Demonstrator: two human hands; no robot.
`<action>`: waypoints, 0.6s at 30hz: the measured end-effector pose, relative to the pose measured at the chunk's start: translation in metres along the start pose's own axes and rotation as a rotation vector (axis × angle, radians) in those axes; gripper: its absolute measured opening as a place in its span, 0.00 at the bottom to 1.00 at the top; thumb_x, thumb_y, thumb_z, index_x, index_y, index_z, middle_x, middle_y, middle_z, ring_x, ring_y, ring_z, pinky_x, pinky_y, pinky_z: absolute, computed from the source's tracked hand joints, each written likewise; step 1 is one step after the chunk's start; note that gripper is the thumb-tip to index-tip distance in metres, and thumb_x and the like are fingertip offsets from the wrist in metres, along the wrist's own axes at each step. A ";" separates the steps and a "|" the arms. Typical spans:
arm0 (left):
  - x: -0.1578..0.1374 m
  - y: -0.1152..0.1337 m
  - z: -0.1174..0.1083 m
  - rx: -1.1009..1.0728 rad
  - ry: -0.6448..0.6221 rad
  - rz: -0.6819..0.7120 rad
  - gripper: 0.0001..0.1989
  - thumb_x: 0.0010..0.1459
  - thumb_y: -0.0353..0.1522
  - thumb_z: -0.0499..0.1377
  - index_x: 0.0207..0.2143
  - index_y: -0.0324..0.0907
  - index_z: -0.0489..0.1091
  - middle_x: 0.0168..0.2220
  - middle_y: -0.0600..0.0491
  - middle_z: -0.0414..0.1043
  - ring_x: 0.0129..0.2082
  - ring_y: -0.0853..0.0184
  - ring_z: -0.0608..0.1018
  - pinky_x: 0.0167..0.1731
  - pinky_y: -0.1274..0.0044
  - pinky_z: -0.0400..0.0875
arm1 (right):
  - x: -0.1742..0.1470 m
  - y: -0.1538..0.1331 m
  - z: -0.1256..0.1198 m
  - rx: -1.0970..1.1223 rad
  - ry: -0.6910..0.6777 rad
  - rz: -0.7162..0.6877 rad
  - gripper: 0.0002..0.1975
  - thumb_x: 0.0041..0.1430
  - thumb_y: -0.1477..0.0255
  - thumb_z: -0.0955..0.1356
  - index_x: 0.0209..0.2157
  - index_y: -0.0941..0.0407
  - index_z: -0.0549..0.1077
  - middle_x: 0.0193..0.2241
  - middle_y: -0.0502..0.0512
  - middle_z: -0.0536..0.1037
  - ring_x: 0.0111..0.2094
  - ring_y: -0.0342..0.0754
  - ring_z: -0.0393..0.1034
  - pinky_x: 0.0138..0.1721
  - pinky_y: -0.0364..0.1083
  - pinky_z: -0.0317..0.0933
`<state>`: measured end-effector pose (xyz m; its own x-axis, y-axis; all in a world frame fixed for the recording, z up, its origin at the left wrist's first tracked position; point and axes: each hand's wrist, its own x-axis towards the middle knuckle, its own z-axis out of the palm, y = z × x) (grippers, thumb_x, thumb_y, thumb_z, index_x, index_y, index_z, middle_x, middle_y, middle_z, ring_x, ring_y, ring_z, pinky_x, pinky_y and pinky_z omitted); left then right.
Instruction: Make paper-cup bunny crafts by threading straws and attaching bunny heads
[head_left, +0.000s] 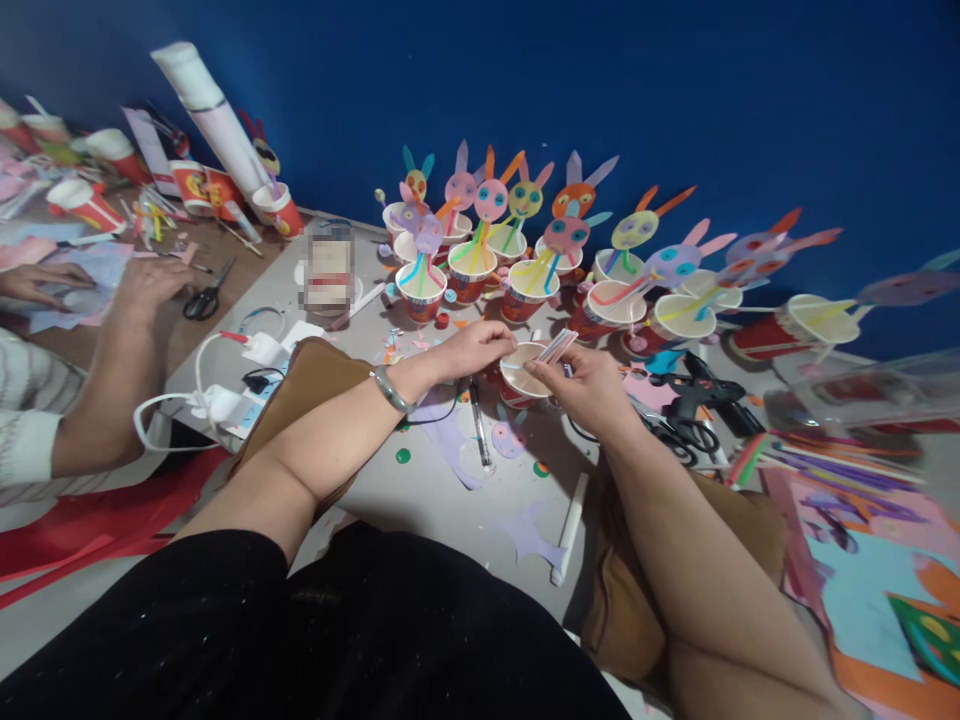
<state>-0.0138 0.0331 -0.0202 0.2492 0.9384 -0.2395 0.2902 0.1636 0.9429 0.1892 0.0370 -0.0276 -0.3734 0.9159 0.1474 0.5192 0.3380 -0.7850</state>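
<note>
L hand (480,350) pinches rim of a red paper cup (523,374) at its left side, fingers closed on the edge; silver bangle (391,389) on that wrist. R hand (589,385) at cup's right side, thumb and fingers closed on a small bundle of white straws (559,346) angled up to the right over the cup mouth; whether R hand also touches cup – can't tell. Cup stands upright on grey floor (450,500), centre of scene, just near of the rows of finished bunny cups (517,260) set against blue wall (675,90). Black pen (478,425) lies just near-left of cup, purple paper cut-outs (457,440) beside it. Black glue gun (694,392) and scissors w/ black handles (679,437) to right of R hand. Far left: another person's arm (120,370), second scissors (206,295) near it, white cable w/ plugs (217,400)
</note>
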 end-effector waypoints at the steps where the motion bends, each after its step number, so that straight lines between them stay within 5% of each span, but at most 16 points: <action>1: 0.001 -0.001 0.000 0.002 -0.002 0.004 0.07 0.68 0.29 0.56 0.33 0.39 0.68 0.23 0.61 0.64 0.21 0.75 0.68 0.24 0.80 0.62 | 0.000 0.000 0.000 0.005 -0.005 0.006 0.15 0.57 0.61 0.71 0.35 0.59 0.82 0.34 0.58 0.85 0.36 0.55 0.77 0.41 0.51 0.68; 10: 0.004 -0.008 -0.002 0.027 -0.010 0.071 0.07 0.66 0.29 0.57 0.32 0.39 0.68 0.24 0.60 0.63 0.23 0.76 0.67 0.28 0.79 0.62 | 0.000 -0.005 0.002 0.031 -0.025 -0.018 0.12 0.56 0.62 0.72 0.31 0.57 0.83 0.34 0.56 0.85 0.37 0.55 0.79 0.42 0.51 0.70; 18: 0.002 -0.007 0.002 -0.068 -0.023 -0.022 0.09 0.68 0.29 0.52 0.33 0.39 0.68 0.24 0.60 0.64 0.22 0.75 0.70 0.28 0.79 0.68 | 0.001 -0.003 0.005 0.076 -0.030 -0.003 0.11 0.55 0.62 0.73 0.30 0.55 0.83 0.32 0.55 0.85 0.35 0.55 0.78 0.40 0.51 0.71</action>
<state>-0.0140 0.0332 -0.0276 0.2647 0.9274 -0.2644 0.2321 0.2049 0.9509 0.1841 0.0355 -0.0282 -0.3983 0.9077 0.1322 0.4586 0.3219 -0.8283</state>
